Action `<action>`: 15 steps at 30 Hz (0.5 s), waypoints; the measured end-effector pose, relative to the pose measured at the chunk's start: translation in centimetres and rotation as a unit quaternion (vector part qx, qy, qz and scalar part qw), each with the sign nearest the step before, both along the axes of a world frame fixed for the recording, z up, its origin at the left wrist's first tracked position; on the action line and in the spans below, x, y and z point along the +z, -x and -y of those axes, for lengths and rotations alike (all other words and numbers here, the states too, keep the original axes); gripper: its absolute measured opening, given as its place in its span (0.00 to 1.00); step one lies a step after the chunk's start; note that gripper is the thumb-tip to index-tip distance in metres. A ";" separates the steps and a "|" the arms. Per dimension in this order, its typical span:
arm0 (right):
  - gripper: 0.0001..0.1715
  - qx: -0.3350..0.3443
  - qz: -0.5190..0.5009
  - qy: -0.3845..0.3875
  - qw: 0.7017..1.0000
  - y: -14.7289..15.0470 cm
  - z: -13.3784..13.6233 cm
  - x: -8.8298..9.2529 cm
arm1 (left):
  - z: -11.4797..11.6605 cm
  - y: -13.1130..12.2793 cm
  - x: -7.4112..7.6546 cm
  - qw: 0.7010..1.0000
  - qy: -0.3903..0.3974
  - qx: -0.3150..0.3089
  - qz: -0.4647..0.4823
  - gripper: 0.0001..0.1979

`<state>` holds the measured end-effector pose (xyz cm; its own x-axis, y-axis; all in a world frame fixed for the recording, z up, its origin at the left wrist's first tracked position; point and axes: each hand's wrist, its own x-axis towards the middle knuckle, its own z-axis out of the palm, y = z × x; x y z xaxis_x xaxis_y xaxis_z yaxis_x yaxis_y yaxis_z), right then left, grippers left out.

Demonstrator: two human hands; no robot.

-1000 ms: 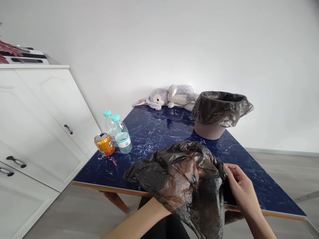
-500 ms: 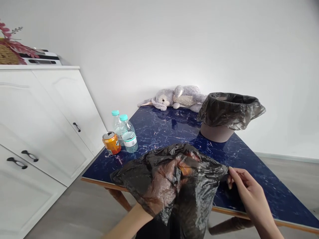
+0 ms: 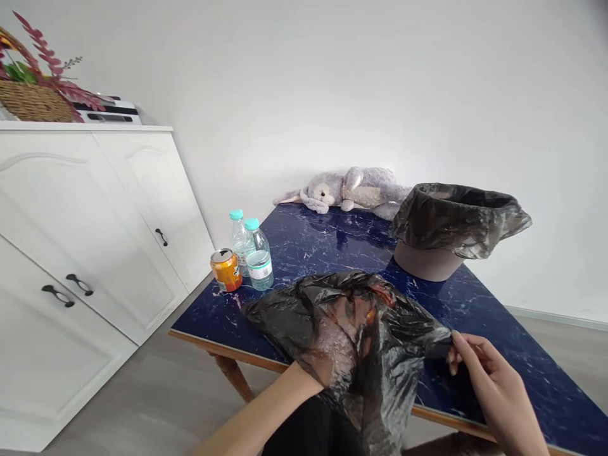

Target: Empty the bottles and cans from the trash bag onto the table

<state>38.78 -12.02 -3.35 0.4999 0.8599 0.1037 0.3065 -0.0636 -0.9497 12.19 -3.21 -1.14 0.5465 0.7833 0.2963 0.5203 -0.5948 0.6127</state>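
A thin black plastic bag point(image 3: 399, 354) is spread over the table's front edge, its lower part hanging down. My left hand point(image 3: 339, 335) is inside it, seen dimly through the film. Its fingers look curled by something orange and red, too veiled to name. My right hand point(image 3: 489, 377) pinches the bag's right corner between thumb and fingers and pulls it taut. Left of the bag stand an orange drink can point(image 3: 227, 271) and two clear water bottles with turquoise caps, the nearer bottle point(image 3: 260, 263) showing a white label.
A grey-brown bin point(image 3: 422, 261) lined with a black bag stands at the table's right. Behind lies a grey plush rabbit point(image 3: 365, 190) against the wall. White cabinets point(image 3: 137, 209) hold a wicker flower basket point(image 3: 38, 101) at left. The blue marbled table point(image 3: 313, 247) has a wooden edge.
The view has swung left, so everything sits further right. My left hand has shifted inside the bag, and more of the forearm shows. My right hand still pinches the corner.
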 end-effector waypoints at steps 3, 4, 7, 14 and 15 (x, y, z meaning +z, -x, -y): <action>0.31 0.003 0.002 -0.003 1.000 0.0 0.0 0.0 | -0.5 -0.8 -0.2 0.997 -0.053 -0.002 -0.061 0.36; 0.31 0.003 0.004 -0.001 1.000 0.0 0.0 0.0 | -0.6 -1.0 -0.3 0.995 -0.068 -0.002 -0.077 0.35; 0.32 -0.002 0.003 0.009 1.000 0.1 0.1 0.0 | -0.6 -1.3 -0.7 0.987 -0.110 0.006 -0.119 0.33; 0.31 -0.025 -0.006 -0.002 1.000 0.0 0.2 0.0 | -1.8 0.4 -0.5 0.964 -0.201 0.038 -0.172 0.41; 0.31 -0.027 -0.006 -0.003 1.000 0.0 0.2 0.0 | -2.0 0.6 -0.4 0.960 -0.216 0.037 -0.175 0.41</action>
<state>38.77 -12.24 -3.38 0.5476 0.8304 0.1025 0.2910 -0.0742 -0.9538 11.56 -1.17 -1.51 0.6194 0.6692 0.4104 0.6996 -0.7078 0.0982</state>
